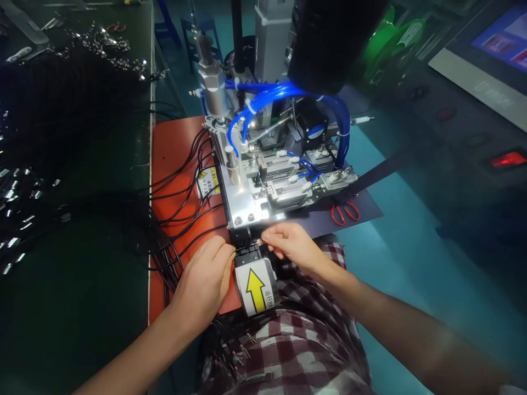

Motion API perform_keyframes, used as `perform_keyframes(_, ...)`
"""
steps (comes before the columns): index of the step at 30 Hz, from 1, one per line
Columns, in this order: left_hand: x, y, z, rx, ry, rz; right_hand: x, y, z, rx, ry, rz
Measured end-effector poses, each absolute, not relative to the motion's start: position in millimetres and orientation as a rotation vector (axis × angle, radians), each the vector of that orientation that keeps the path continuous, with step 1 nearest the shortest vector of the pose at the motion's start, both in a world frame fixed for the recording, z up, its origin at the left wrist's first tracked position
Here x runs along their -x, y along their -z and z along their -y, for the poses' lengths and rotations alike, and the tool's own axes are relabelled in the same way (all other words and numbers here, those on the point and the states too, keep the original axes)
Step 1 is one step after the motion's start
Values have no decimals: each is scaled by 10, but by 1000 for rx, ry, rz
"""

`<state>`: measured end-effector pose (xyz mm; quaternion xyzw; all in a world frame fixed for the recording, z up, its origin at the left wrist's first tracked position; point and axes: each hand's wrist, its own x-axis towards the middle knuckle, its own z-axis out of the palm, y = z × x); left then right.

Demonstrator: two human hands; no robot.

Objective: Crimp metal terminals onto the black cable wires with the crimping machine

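My left hand (208,274) is closed on a thin black cable at the near end of the machine (247,200). To its right, my right hand (288,244) pinches close to the small wire ends beside the black track; what lies between its fingertips is too small to make out. Just below both hands is a white label with a yellow arrow (256,288). Several black cables (193,192) run from the machine's left side across the orange board (171,164).
Blue air tubes (284,90) arch over the machine. Red-handled scissors (345,213) lie on a dark plate to the right. A dark table (74,323) with bundled cables and metal-tipped parts fills the left. A control panel (473,99) stands at the right, and a green spool (391,41) behind.
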<state>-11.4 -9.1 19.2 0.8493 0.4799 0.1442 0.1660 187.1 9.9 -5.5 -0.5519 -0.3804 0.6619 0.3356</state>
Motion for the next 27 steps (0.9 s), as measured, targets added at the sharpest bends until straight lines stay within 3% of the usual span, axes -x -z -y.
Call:
perform_keyframes(6,120,-187,87,-2418,-417,-1367,-1823,110,-41,1495,-1560,1062)
perform_keyframes(27,122,-189,72,-2424,-391,-1373,-1811,88,95,1429,-1642,947)
